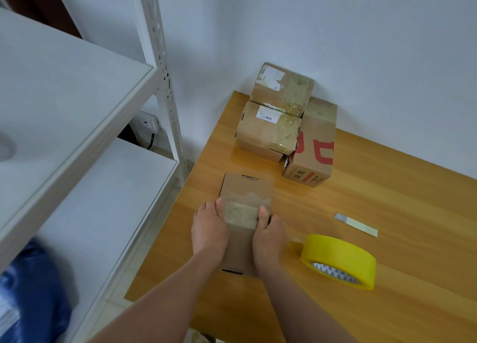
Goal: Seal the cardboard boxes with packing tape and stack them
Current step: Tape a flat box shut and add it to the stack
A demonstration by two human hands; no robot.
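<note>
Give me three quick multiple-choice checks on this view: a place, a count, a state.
1. Where is the tape roll? A on the shelf; B on the table, right of the near box; C on the floor.
2. How many boxes are on the table? A two; B six; C four.
3. What are the left hand and right hand doing? A resting on the near box, thumbs at its tape strip; B lifting the roll; C hanging off the table.
Key: B, it lies right of the right hand; C, one near, three far boxes; A, thumbs flank the strip.
</note>
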